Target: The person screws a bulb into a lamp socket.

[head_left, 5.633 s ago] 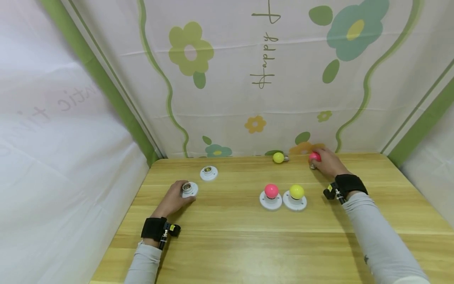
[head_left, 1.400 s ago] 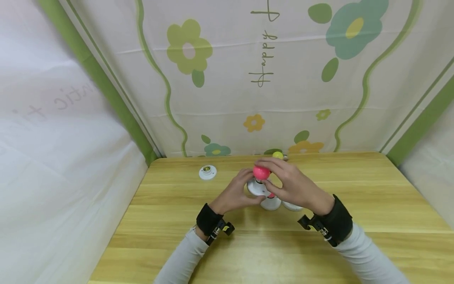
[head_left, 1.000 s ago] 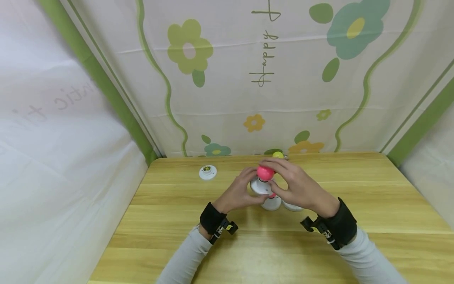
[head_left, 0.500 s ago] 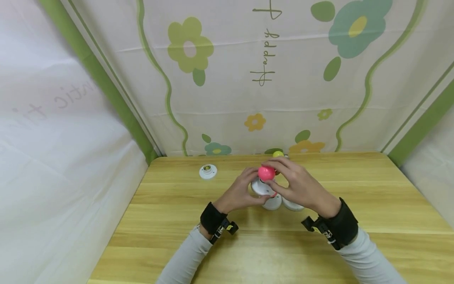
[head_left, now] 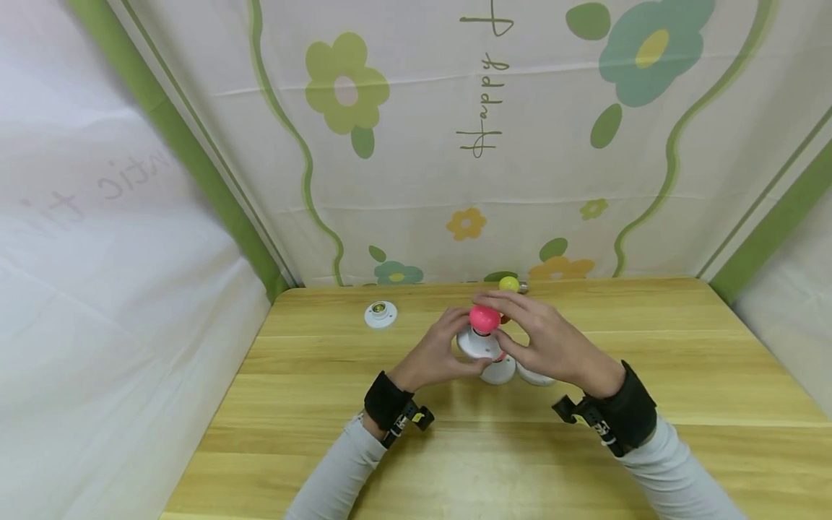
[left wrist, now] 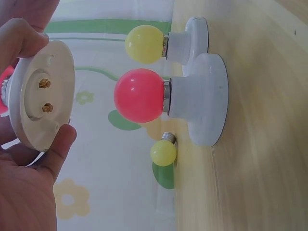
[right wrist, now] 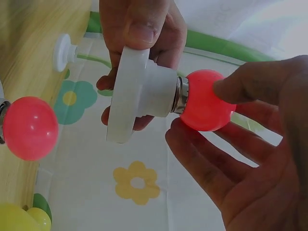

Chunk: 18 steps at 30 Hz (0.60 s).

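White holder (right wrist: 140, 91) is gripped by L. fingers (right wrist: 147, 21), pink bulb (right wrist: 202, 102) pinched by R. fingers (right wrist: 202, 159); bulb should be kept in line w/ holder & turned gently.

The right wristband (head_left: 625, 410) is broad and black; beside it, a small yellow-marked black camera (head_left: 564, 409); below it, a grey sleeve (head_left: 679, 473); leftward, a matching left wristband (head_left: 387, 401).

Pink globe bulb (right wrist: 204, 103), metal base partly exposed, set in round white socket (right wrist: 149, 91); assembly raised above desk (head_left: 273, 419).
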Available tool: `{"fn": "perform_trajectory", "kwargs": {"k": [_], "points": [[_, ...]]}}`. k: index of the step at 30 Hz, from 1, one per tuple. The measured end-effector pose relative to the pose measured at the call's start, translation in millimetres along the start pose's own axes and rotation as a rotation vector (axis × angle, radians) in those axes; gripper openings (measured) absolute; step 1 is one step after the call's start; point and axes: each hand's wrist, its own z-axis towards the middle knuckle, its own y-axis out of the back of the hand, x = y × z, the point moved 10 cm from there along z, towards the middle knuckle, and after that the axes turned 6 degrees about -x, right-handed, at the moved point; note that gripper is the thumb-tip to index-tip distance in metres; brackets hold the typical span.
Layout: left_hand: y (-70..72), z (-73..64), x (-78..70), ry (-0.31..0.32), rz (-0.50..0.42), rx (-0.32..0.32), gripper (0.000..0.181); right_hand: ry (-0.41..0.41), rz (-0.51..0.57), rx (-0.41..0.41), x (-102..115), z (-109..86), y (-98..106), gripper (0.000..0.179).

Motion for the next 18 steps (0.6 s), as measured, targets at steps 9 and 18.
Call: {"fn": "perform_trajectory", "kwargs": {"k": [9, 18], "points": [[-0.4, -0.8, -0.8, -0.020, 0.022, 0.002, 0.070, 0.006, -0.031, -0.026, -0.2, 1.0, 1.2, 0.051], [-2.0, -2.2, -1.5, -0.020, 0.031, 0.005, 0.066, -0.060, -0.107, 0.040, -6.2, -3.3, -2.1, 0.075]]}}
